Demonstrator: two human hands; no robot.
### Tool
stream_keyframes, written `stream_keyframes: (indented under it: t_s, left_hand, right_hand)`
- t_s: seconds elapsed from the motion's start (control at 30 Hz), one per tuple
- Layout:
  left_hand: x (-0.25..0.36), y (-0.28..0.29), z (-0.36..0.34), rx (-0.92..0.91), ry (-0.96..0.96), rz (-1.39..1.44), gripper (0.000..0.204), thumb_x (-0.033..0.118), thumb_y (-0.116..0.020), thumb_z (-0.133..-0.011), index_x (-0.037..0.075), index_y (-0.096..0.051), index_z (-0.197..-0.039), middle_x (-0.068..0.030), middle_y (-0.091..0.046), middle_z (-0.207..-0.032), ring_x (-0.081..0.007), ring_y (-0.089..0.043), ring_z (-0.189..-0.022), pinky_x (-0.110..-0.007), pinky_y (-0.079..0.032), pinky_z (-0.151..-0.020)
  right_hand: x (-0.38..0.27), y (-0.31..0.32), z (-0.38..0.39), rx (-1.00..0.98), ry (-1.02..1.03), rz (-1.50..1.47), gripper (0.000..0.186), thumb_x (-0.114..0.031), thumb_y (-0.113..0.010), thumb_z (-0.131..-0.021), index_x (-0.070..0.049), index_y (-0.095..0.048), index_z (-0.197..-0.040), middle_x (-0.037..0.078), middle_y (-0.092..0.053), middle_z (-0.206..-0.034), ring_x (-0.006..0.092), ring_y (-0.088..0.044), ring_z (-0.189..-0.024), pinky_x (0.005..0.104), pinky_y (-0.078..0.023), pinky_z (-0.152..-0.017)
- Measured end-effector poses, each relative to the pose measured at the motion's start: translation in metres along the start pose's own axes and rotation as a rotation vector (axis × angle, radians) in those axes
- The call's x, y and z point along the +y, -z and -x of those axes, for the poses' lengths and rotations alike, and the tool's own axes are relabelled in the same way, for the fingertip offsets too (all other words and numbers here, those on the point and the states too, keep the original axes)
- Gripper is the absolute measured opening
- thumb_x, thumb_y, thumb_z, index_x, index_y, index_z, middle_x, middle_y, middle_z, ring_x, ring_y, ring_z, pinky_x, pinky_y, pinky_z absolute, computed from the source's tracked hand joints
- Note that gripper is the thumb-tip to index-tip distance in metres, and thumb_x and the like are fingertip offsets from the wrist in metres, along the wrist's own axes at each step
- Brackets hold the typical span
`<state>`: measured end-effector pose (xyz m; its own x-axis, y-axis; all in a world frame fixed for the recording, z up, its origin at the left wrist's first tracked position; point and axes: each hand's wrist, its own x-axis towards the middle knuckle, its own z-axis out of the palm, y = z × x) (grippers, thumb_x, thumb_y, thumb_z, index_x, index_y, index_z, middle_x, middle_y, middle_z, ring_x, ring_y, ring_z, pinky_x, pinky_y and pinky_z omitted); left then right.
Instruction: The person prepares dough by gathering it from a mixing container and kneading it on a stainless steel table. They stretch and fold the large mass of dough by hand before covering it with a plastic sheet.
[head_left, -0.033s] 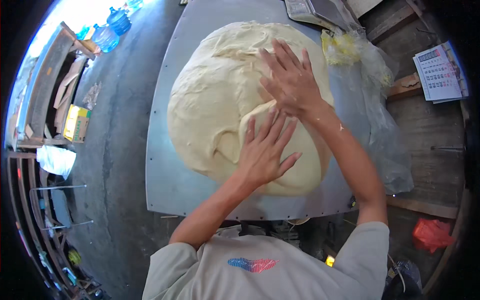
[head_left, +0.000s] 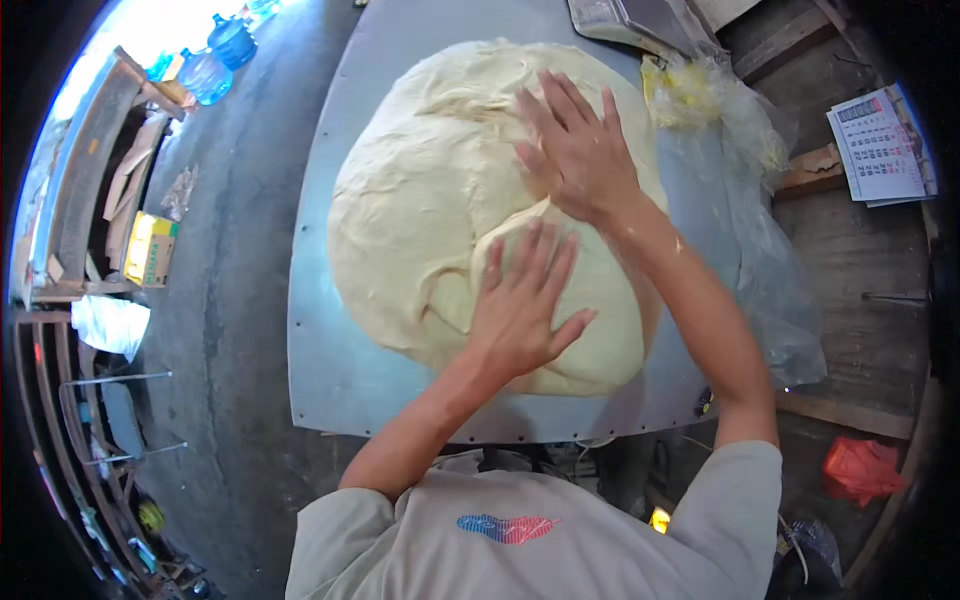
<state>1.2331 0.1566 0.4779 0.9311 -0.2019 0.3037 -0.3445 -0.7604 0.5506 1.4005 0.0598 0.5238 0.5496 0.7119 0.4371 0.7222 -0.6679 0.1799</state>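
Note:
A very large, pale mass of dough (head_left: 400,210) spreads over a grey metal-topped table (head_left: 325,370). Its surface is lumpy at the far side, and a smoother fold lies at the near right. My left hand (head_left: 525,300) rests on that smooth fold with its fingers apart, pointing away from me. Farther off and to the right, my right hand (head_left: 585,160) is spread over the dough, its fingers slightly blurred. Bits of dough cling to the right forearm. Neither hand grips anything.
Clear plastic sheeting (head_left: 780,290) hangs along the table's right edge, near a yellow-tinted bag (head_left: 685,95). A scale-like metal tray (head_left: 640,25) sits at the far right corner. Leftward on the floor are blue water jugs (head_left: 205,75), a yellow box (head_left: 150,248) and a wooden rack (head_left: 60,400).
My hands have shifted very slightly: the left a little left and the right a little farther away. The fingers of both stay spread on the dough.

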Motion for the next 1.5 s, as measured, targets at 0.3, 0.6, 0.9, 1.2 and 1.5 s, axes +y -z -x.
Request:
stream_keyframes:
  t_s: [0.3, 0.6, 0.9, 1.2, 1.5]
  left_hand:
    - [-0.039, -0.004, -0.012, -0.073, 0.135, -0.005, 0.090, 0.061, -0.046, -0.083, 0.000, -0.021, -0.144, -0.0262, -0.013, -0.149, -0.0415, -0.013, -0.138, -0.058, -0.006, -0.108]
    - [-0.033, 0.003, -0.024, 0.008, 0.121, -0.036, 0.091, 0.061, -0.054, -0.079, 0.006, -0.023, -0.145, -0.0253, -0.018, -0.148, -0.0410, -0.019, -0.136, -0.058, -0.011, -0.108]
    - [-0.032, -0.015, -0.022, -0.046, 0.092, -0.191, 0.100, 0.064, -0.056, -0.073, -0.001, -0.024, -0.142, -0.0253, -0.026, -0.143, -0.0428, -0.023, -0.133, -0.062, -0.013, -0.106]
    - [-0.039, -0.013, -0.037, -0.047, 0.093, 0.061, 0.086, 0.055, -0.061, -0.075, -0.001, -0.036, -0.135, -0.0265, -0.033, -0.137, -0.0424, -0.028, -0.129, -0.062, -0.013, -0.106]
    - [-0.012, 0.031, 0.003, -0.105, 0.109, -0.180, 0.085, 0.052, -0.052, -0.085, -0.004, -0.023, -0.141, -0.0304, -0.018, -0.145, -0.0417, -0.012, -0.139, -0.060, -0.003, -0.109]
  right_hand:
    - [0.082, -0.072, -0.053, -0.144, -0.213, -0.110, 0.052, -0.045, -0.035, -0.094, -0.014, -0.042, -0.136, 0.011, -0.040, -0.141, 0.0268, -0.034, -0.133, 0.0578, -0.020, -0.107]
    - [0.055, -0.043, -0.027, -0.283, -0.356, -0.205, 0.068, -0.056, -0.027, -0.093, -0.007, -0.036, -0.139, 0.016, -0.032, -0.146, 0.0293, -0.030, -0.135, 0.0538, -0.016, -0.110]
    - [-0.043, 0.034, 0.045, -0.326, -0.153, -0.420, 0.068, -0.052, -0.038, -0.091, 0.005, -0.048, -0.127, 0.022, -0.044, -0.134, 0.0310, -0.040, -0.128, 0.0493, -0.017, -0.110]
    - [-0.051, -0.008, 0.005, -0.485, -0.040, -0.334, 0.084, -0.066, -0.024, -0.089, 0.005, -0.053, -0.123, 0.018, -0.054, -0.126, 0.0272, -0.037, -0.130, 0.0527, -0.002, -0.112]
    - [-0.055, 0.037, -0.050, -1.060, -0.138, -0.160, 0.060, -0.057, -0.045, -0.085, -0.004, -0.070, -0.093, 0.021, -0.062, -0.109, 0.0356, -0.058, -0.104, 0.0609, -0.019, -0.105]
